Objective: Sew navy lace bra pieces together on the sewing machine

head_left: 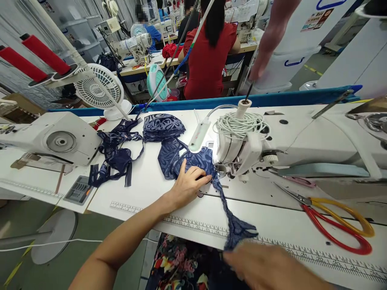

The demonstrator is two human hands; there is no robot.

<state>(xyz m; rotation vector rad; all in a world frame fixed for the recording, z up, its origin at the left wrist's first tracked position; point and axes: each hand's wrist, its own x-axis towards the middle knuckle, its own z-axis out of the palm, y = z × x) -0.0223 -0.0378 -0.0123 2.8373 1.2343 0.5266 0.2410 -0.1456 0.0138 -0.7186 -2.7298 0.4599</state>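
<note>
My left hand (189,184) lies flat with fingers together on a navy lace garment (184,161), pressing it down just left of the presser foot of the white sewing machine (242,151). A lace strip (229,213) runs from the needle toward the table's front edge. My right hand (266,266) is at the bottom, blurred, at the strip's near end (242,233); its fingers seem closed around that end. More navy lace pieces (119,155) lie to the left.
Red-and-yellow scissors (335,219) lie on the table at right. A second machine (54,139), a desk fan (96,88) and red thread spools (36,56) stand at left. Another person's arm (272,36) reaches down behind the machine. People in red and blue work at far tables.
</note>
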